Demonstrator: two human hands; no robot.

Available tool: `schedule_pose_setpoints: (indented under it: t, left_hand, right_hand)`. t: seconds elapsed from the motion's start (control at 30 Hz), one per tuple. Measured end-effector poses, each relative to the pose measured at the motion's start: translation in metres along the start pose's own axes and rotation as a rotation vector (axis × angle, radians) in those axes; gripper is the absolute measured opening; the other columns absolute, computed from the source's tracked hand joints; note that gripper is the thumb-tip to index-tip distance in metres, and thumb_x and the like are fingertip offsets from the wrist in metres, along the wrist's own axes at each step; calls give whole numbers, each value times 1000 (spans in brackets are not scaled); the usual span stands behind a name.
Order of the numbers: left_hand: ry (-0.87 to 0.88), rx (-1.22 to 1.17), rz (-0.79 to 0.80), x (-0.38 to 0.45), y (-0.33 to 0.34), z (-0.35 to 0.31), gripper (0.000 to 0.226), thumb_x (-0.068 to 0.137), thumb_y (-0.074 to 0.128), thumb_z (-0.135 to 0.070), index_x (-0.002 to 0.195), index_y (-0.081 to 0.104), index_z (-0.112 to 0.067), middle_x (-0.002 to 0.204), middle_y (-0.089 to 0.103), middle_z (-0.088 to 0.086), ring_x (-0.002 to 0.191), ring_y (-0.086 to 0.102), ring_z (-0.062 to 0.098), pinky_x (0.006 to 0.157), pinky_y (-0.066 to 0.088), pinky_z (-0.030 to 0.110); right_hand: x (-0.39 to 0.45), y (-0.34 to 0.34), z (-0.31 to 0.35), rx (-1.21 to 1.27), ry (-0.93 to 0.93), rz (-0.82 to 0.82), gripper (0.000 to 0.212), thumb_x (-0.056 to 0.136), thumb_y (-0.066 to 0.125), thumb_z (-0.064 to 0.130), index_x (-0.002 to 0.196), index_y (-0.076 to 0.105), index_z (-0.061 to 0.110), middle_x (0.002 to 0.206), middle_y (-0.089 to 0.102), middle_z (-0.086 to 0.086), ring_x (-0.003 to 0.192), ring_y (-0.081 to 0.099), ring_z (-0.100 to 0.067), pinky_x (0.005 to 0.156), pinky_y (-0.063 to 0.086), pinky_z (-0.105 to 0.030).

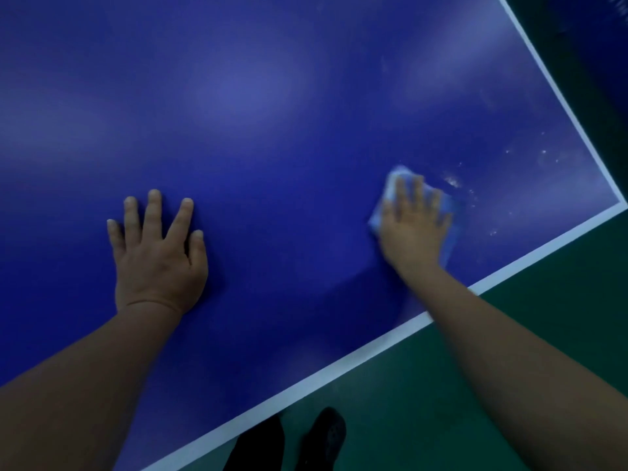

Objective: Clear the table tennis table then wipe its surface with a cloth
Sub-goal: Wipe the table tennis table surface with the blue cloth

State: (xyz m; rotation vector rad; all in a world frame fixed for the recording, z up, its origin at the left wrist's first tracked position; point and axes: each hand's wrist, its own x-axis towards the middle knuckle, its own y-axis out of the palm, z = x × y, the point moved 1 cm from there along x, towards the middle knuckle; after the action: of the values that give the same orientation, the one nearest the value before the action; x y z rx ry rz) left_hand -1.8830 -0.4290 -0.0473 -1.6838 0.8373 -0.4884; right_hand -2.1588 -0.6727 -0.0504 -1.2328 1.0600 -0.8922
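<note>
The blue table tennis bench [272, 96] is filling most of the head view, its white edge line [339, 368] running diagonally from the lower left up to the corner at the right, where it is meeting a second white line [557, 93] climbing toward the top edge.

The left hand [158, 256] is lying palm down on the bare blue surface, its fingers [153, 212] spreading wide and straight, holding nothing, the forearm reaching in from the lower left.

The right hand [413, 229] is pressing flat on a light blue cloth [396, 180], its fingers [416, 195] lying straight and slightly apart on top of the fabric rather than curling round it. The cloth is sitting on the bench near the right corner, showing past the fingertips and along both sides of the hand; this hand and the cloth are appearing slightly blurred.

Just beyond the cloth, toward the corner, pale specks and smudges [453, 181] are scattering over the blue surface, with fainter marks farther up along the right edge.

Below the bench edge, green floor [509, 334] is showing, and a dark shoe [326, 433] is standing on it beside a dark trouser leg [261, 443] at the bottom of the view.
</note>
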Motion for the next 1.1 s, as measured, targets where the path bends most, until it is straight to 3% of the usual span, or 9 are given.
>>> schedule_pose_setpoints:
  t: [0.1,0.23,0.43,0.57,0.7,0.83,0.93,1.03,1.1]
  left_hand:
    - [-3,6,7,-1,0,-1,58,101,26,-47,156,25,-28,166,10,10,153,-5,32,122,-8,51]
    - [-12,28,13,-1,0,-2,56,103,26,-47,157,23,-29,166,8,9,152,-5,32,122,-6,53]
    - [-9,37,28,0,-1,0,72,92,18,-63,155,26,-29,165,11,10,152,-1,31,120,-5,52]
    - [-93,-217,-23,2,-9,-4,80,88,26,-59,153,32,-13,163,18,16,151,6,34,121,-1,54]
    - [-98,-317,-123,-33,-11,-56,69,92,35,-42,149,37,-4,160,25,20,150,13,35,123,4,52]
    - [-43,-377,-126,-88,14,-151,59,94,38,-33,142,47,-1,155,34,21,148,22,37,123,6,50]
    - [-21,-345,-124,-117,38,-215,60,92,35,-36,137,53,0,150,41,22,143,31,40,121,10,52]
    - [20,-227,-84,-131,62,-260,58,92,35,-37,134,57,-3,148,45,19,142,34,38,120,12,57]
    - [11,-117,-45,-131,73,-272,62,93,31,-41,138,53,-4,151,42,18,145,29,36,121,8,58]
  right_hand:
    - [7,-13,-73,149,324,35,62,96,8,58,156,7,41,167,3,6,153,0,-31,118,2,-64]
    - [-11,-9,-36,183,349,-3,59,101,11,53,158,7,37,167,3,4,152,1,-34,117,4,-65]
    - [-92,15,5,-9,-536,88,57,102,6,60,156,2,43,166,0,12,153,-8,-24,120,-6,-54]
    - [-35,-5,-93,-41,-246,97,57,96,-2,64,150,-17,49,163,-16,17,150,-21,-17,120,-14,-49]
    - [-3,-17,-111,91,71,86,62,100,11,56,158,-1,38,167,-7,8,153,-8,-31,119,-3,-63]
    - [-77,4,-47,11,-539,48,68,97,32,51,159,14,29,167,7,-1,152,3,-40,114,7,-71]
    - [-79,4,-85,74,-772,-10,56,103,30,49,157,23,34,166,16,3,153,8,-31,115,14,-65]
    - [9,-10,-190,-103,-636,-75,59,101,37,37,157,23,27,165,17,-5,148,15,-33,112,18,-63]
    - [72,-24,-262,-62,-250,15,59,104,27,42,159,7,33,167,1,1,151,4,-33,116,10,-63]
